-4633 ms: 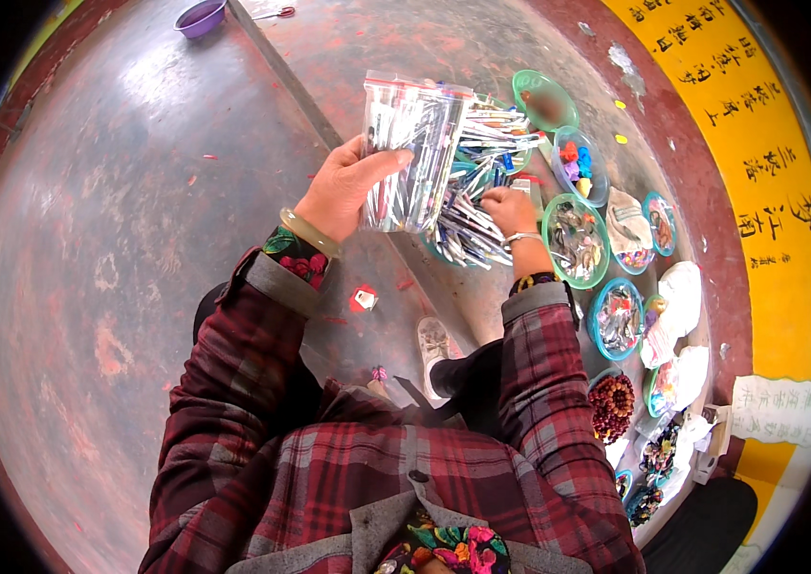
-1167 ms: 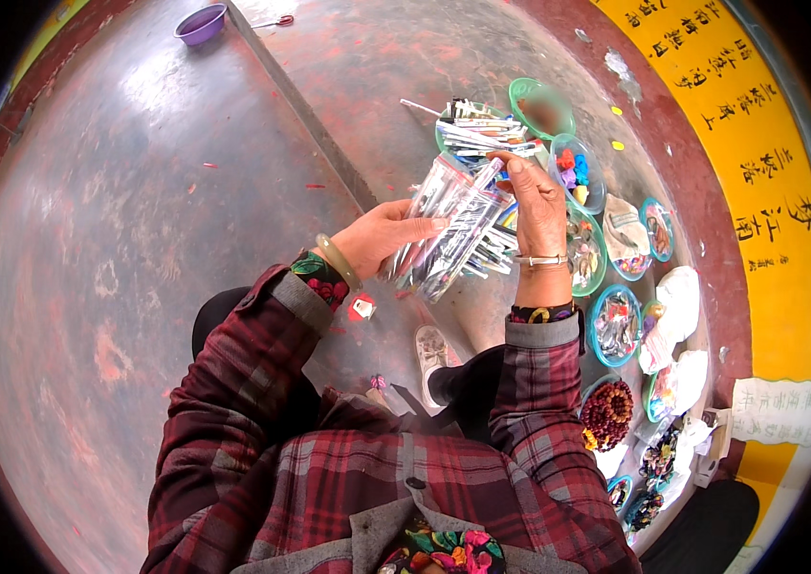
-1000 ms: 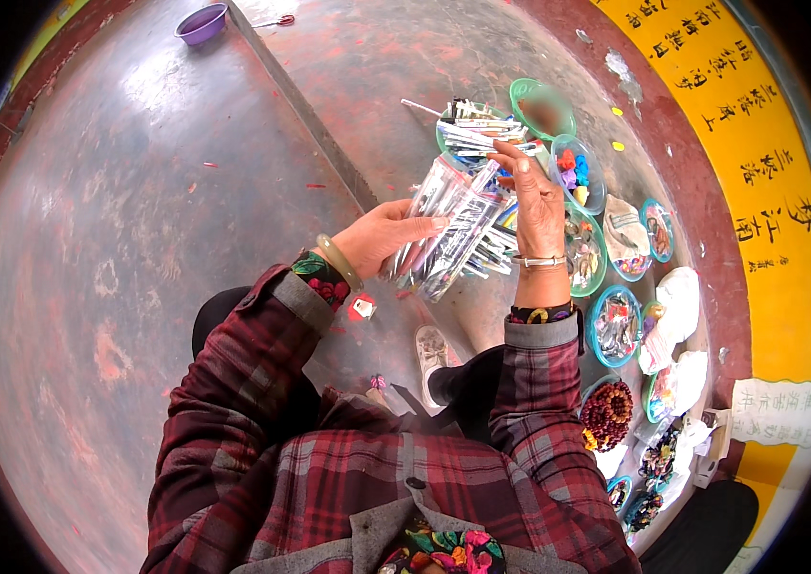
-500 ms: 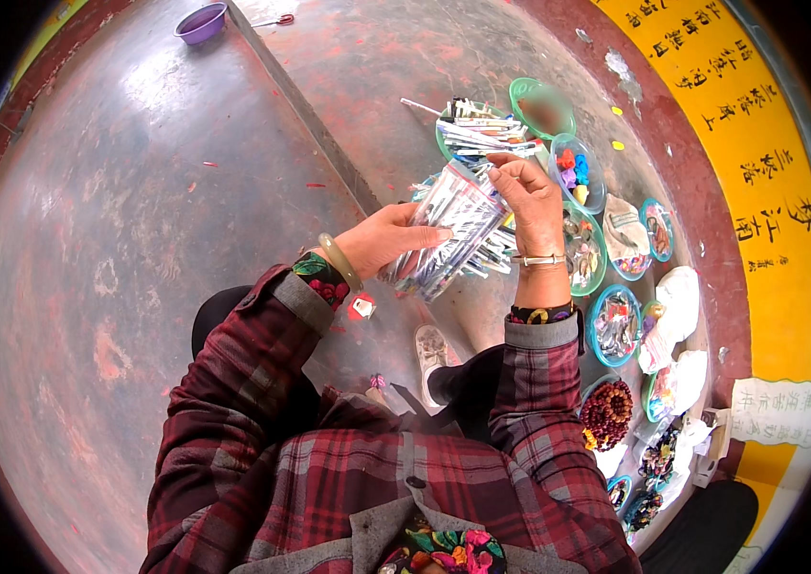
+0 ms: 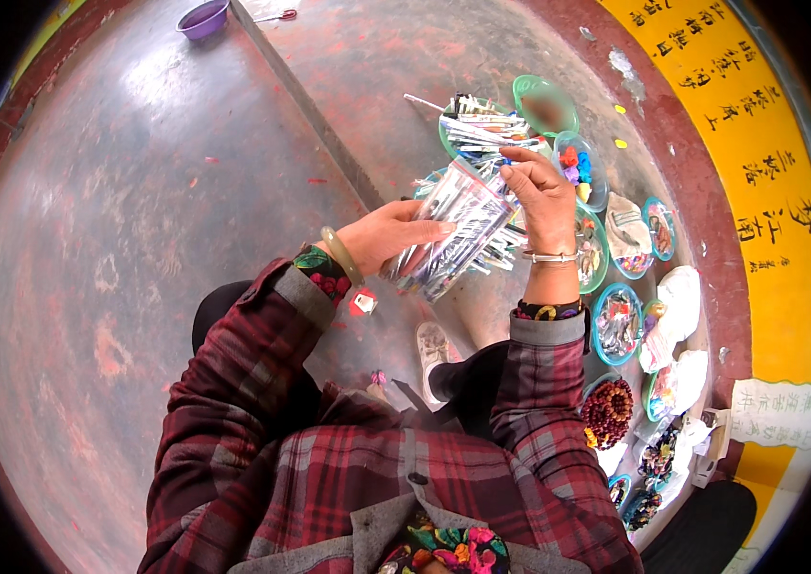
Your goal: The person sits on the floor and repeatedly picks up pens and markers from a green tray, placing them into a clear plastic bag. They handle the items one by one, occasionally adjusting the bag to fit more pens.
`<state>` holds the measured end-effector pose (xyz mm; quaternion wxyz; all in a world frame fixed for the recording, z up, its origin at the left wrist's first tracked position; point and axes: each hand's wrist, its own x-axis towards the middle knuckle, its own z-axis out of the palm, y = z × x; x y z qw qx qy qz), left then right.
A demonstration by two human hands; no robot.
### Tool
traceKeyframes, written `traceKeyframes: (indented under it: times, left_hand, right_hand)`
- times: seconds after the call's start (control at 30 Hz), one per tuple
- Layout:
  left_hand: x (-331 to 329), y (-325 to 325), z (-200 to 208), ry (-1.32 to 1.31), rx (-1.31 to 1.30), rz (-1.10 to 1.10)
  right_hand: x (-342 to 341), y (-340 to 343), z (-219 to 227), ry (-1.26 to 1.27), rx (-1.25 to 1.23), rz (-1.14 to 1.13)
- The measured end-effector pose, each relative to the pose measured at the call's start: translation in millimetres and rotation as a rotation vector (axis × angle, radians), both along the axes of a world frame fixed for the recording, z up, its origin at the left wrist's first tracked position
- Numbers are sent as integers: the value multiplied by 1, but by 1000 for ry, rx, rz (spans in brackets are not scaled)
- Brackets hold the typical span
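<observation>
In my left hand [image 5: 384, 237] is a clear zip bag [image 5: 460, 225] packed with pens, tilted with its red-striped mouth up and to the right. My thumb lies across the front of the bag. My right hand [image 5: 543, 199] is at the bag's upper right corner, thumb and forefinger pinched together; what lies between them is too small to make out. Behind the bag, more loose pens [image 5: 499, 251] show, their container mostly hidden. Just beyond stands a green basket [image 5: 446, 137] heaped with white pens [image 5: 487, 129].
A green bowl [image 5: 520, 88] with blurred contents sits farthest back. A bowl with coloured pieces [image 5: 578, 167], a blue basket [image 5: 600, 330] and dark red beads [image 5: 606, 413] line the right. A purple basin [image 5: 203, 19] stands far left. My shoe [image 5: 431, 346] is below the bag.
My right hand has shifted slightly right, its fingertips a little away from the bag's mouth. The left hand and the bag stay almost in place.
</observation>
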<state>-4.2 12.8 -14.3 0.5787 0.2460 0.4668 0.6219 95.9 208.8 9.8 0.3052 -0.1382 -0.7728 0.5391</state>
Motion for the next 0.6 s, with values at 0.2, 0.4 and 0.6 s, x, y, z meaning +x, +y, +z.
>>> traceKeyframes:
  times: [0.2, 0.4, 0.6]
  left_hand:
    - [-1, -1, -5, 21, -42, -16]
    - [-1, 2, -11, 15, -6, 18]
    - [-1, -1, -3, 100, -13, -11]
  right_hand:
    - [3, 2, 3, -37, -10, 79]
    - [2, -4, 4, -20, 53, 55]
    - [8, 3, 9, -72, 73, 63]
